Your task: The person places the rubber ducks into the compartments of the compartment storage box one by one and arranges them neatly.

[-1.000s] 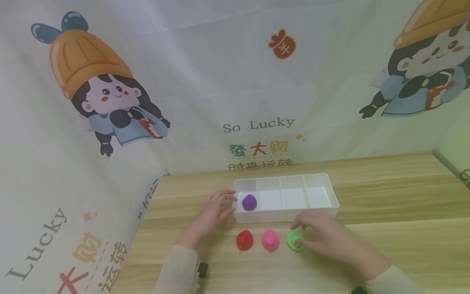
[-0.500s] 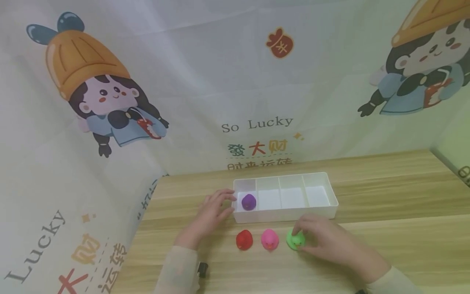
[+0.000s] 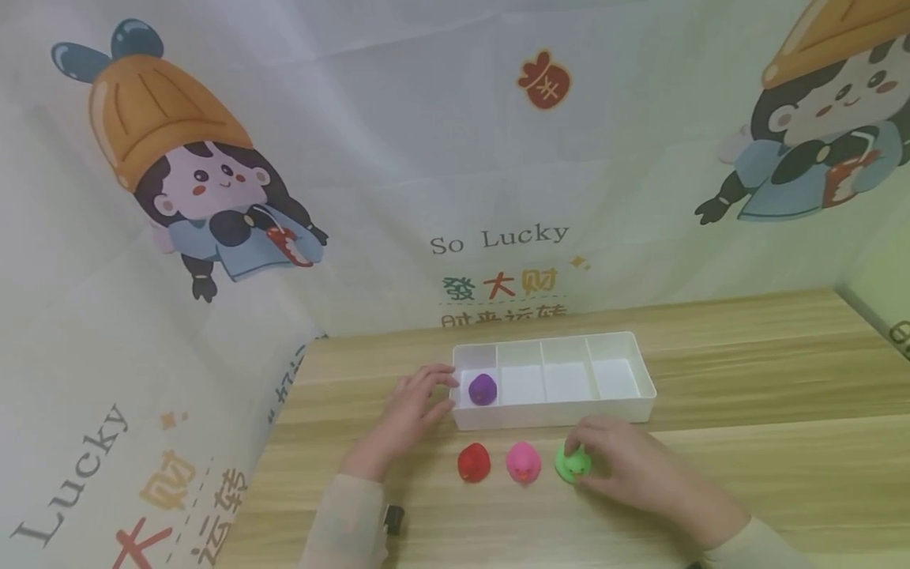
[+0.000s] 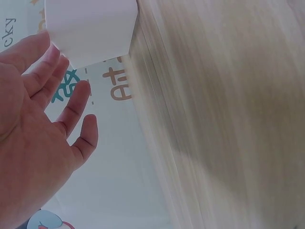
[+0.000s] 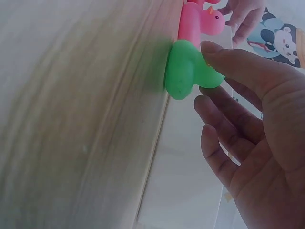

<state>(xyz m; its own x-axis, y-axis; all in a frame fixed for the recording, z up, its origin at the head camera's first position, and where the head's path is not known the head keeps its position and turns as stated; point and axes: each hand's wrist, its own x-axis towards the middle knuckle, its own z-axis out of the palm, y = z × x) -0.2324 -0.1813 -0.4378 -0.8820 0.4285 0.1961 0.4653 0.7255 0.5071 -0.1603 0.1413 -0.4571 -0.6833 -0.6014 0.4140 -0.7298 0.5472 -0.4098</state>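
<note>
My right hand (image 3: 629, 462) pinches the head of a green rubber duck (image 5: 186, 69) between thumb and forefinger; the duck sits on the table, its other fingers loosely bent beside it. To its left stand a pink rubber duck (image 3: 523, 463) and a red rubber duck (image 3: 473, 463), in a row in front of a white divided box (image 3: 554, 416). A purple rubber duck (image 3: 483, 390) lies in the box's leftmost compartment. My left hand (image 3: 412, 411) has its relaxed fingers at the box's left end; in the left wrist view those fingertips touch the white wall (image 4: 95, 40).
The wood-grain table (image 3: 768, 379) extends to both sides of the box. Behind it hangs a pale printed cloth (image 3: 384, 213) with cartoon figures and lettering. A small black object (image 3: 394, 520) shows at the left sleeve (image 3: 348, 514).
My right thumb and fingers have closed in on the green duck's head, the thumb moving off its front to the side. The left hand, box and other ducks stay put.
</note>
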